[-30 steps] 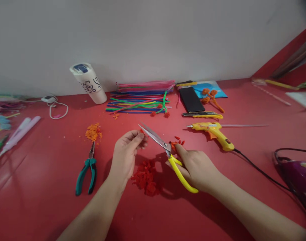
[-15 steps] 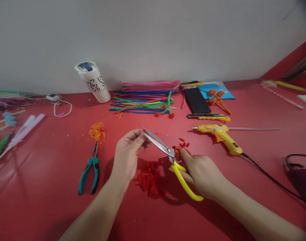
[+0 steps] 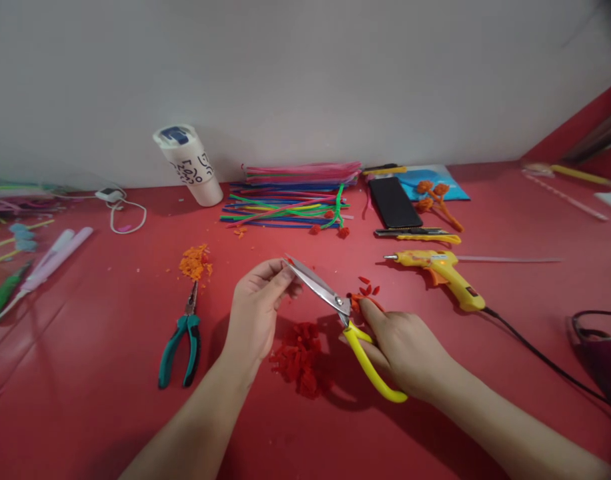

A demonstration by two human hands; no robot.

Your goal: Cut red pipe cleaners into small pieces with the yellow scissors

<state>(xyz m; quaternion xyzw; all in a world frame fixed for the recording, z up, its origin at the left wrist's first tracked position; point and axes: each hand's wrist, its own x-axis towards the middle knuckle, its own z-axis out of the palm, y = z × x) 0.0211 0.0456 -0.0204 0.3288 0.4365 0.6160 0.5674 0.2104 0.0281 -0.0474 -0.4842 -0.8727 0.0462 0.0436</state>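
Note:
My right hand [image 3: 403, 347] grips a pair of scissors [image 3: 321, 288] with yellow and orange-red handles, its blades pointing up and left. At the blade tips, my left hand [image 3: 258, 300] pinches a tiny red piece [image 3: 289, 262] between thumb and fingers; most of it is hidden. Below the blades lies a heap of red fuzzy clippings [image 3: 301, 360]. Several small red pieces [image 3: 369, 288] rest just beyond my right hand. To the left are teal-handled pliers [image 3: 185, 340] and a pile of orange clippings [image 3: 194, 262].
Pipe cleaners [image 3: 290, 200] lie along the wall beside a white tumbler [image 3: 193, 163]. On the right are a phone [image 3: 395, 202], a utility knife [image 3: 418, 235], orange fuzzy flowers [image 3: 433, 193] and a yellow glue gun [image 3: 445, 270] with its cord trailing right. A pink-handled tool [image 3: 55, 257] lies far left.
Both hands and the scissors hold almost the same pose. The whole view has shifted very slightly; nothing else has visibly moved.

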